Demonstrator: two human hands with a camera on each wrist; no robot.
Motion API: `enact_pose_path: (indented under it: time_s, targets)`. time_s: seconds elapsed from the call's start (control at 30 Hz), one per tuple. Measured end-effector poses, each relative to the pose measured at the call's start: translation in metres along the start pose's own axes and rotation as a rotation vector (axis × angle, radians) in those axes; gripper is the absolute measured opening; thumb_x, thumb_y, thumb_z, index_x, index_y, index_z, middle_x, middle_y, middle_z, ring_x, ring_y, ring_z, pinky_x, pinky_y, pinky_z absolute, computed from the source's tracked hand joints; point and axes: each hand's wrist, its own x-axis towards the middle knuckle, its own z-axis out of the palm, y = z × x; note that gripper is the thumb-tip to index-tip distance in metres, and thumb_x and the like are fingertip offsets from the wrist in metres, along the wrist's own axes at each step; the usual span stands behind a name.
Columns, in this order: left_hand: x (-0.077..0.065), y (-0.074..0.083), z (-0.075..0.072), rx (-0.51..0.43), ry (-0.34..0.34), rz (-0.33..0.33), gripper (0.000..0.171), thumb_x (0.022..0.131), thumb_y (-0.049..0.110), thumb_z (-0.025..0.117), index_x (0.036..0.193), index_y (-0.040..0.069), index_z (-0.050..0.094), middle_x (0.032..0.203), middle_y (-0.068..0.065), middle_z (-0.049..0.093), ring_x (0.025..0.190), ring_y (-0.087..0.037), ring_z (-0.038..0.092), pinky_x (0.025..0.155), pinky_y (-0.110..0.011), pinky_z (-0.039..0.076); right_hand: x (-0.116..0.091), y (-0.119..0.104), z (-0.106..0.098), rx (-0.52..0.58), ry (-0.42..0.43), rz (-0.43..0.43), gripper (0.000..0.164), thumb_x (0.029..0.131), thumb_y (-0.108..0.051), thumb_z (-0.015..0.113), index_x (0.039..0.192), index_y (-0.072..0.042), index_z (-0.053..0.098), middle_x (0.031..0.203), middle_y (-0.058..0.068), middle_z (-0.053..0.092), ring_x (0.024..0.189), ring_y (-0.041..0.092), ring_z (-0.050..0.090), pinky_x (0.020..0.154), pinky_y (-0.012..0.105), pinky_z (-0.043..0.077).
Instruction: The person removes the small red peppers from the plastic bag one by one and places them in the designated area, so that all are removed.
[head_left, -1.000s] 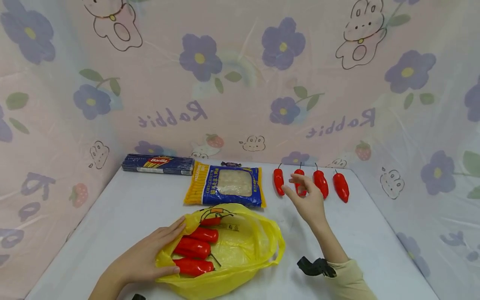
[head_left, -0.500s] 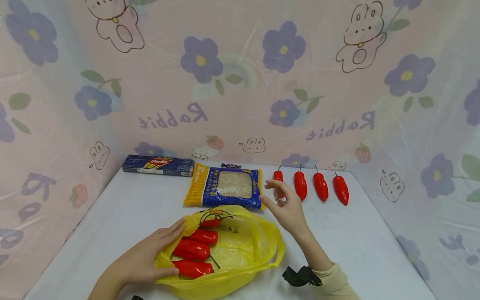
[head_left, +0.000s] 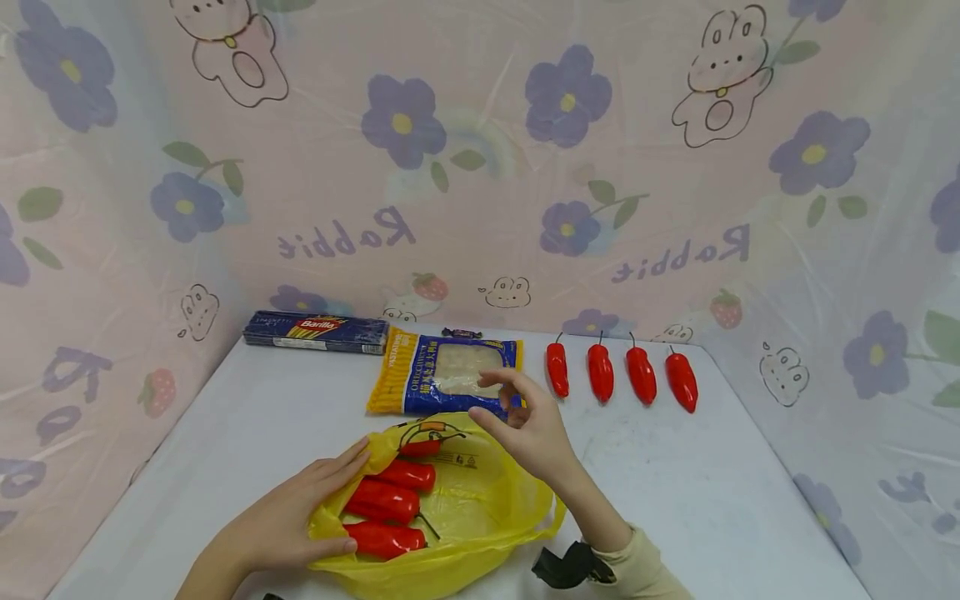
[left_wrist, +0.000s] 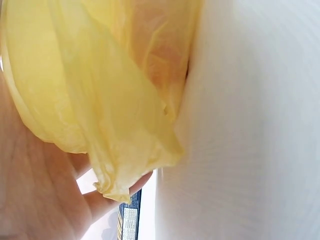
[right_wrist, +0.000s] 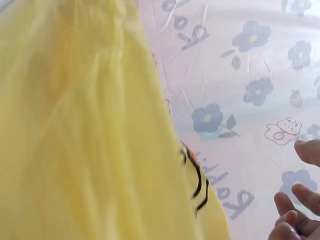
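In the head view my left hand (head_left: 288,508) holds the left rim of a yellow plastic bag (head_left: 450,567), thumb and fingers spread along its mouth. Inside the bag lie several red chili peppers (head_left: 384,502), partly covered by its folded edge. My right hand (head_left: 532,429) hovers over the bag's far right side, thumb and fingers apart and nothing between them. Yellow plastic hangs across the palm and a fingertip in the left wrist view. In the right wrist view my fingers (right_wrist: 300,207) are apart from the bag (right_wrist: 110,150).
Several more red chili peppers (head_left: 600,372) lie in a row at the back right. Behind the bag lies a blue and yellow pasta packet (head_left: 427,375), partly hidden by my right hand. A dark blue Barilla box (head_left: 315,332) and a small wrapped candy (head_left: 461,333) sit farther back.
My right hand has moved left and toward me, from in front of the row of chili peppers to over the bag. The left hand and the bag have barely moved.
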Motion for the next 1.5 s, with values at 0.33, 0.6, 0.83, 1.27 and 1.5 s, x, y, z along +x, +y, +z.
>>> enact_pose_path:
  time_s: [0.33, 0.6, 0.83, 1.27, 1.5]
  targets:
    - [0.001, -0.002, 0.001, 0.025, 0.009, 0.009, 0.099, 0.082, 0.077, 0.070, 0.163, 0.025, 0.045, 0.172, 0.008, 0.035, 0.138, -0.026, 0.054, 0.096, -0.056, 0.060, -0.007, -0.015, 0.016, 0.034, -0.068, -0.064, 0.039, 0.093, -0.009, 0.081, 0.130, -0.014, 0.070, 0.112, 0.006, 0.072, 0.080, 0.021, 0.049, 0.051, 0.021, 0.035]
    - [0.000, -0.003, 0.002, 0.033, 0.003, 0.018, 0.099, 0.083, 0.076, 0.069, 0.164, 0.025, 0.043, 0.173, 0.009, 0.032, 0.139, -0.025, 0.054, 0.096, -0.055, 0.061, -0.019, -0.014, 0.028, 0.004, -0.198, -0.135, 0.035, 0.093, -0.014, 0.083, 0.126, -0.015, 0.072, 0.108, 0.002, 0.072, 0.080, 0.011, 0.050, 0.057, 0.019, 0.038]
    - [-0.002, -0.004, 0.003, 0.052, 0.026, 0.055, 0.096, 0.086, 0.074, 0.069, 0.163, 0.024, 0.044, 0.172, 0.007, 0.035, 0.137, -0.025, 0.056, 0.096, -0.053, 0.061, -0.025, -0.001, 0.046, -0.176, -0.478, -0.283, 0.028, 0.093, -0.021, 0.085, 0.119, -0.014, 0.075, 0.108, -0.005, 0.075, 0.087, 0.004, 0.061, 0.077, 0.018, 0.055]
    - [-0.002, -0.004, 0.003, 0.066, 0.029, 0.057, 0.097, 0.085, 0.076, 0.068, 0.164, 0.025, 0.043, 0.173, 0.009, 0.032, 0.137, -0.023, 0.055, 0.095, -0.050, 0.062, -0.035, 0.005, 0.067, -0.334, -0.882, -0.270, 0.035, 0.093, -0.037, 0.084, 0.125, -0.023, 0.075, 0.112, -0.017, 0.074, 0.100, -0.005, 0.063, 0.095, 0.007, 0.046]
    - [-0.003, -0.005, 0.003, 0.069, 0.017, 0.044, 0.101, 0.083, 0.078, 0.069, 0.165, 0.025, 0.042, 0.173, 0.009, 0.032, 0.138, -0.024, 0.054, 0.095, -0.051, 0.062, -0.039, 0.008, 0.072, -0.367, -0.913, -0.280, 0.032, 0.091, -0.037, 0.085, 0.120, -0.024, 0.077, 0.095, -0.020, 0.069, 0.083, -0.007, 0.057, 0.082, 0.002, 0.043]
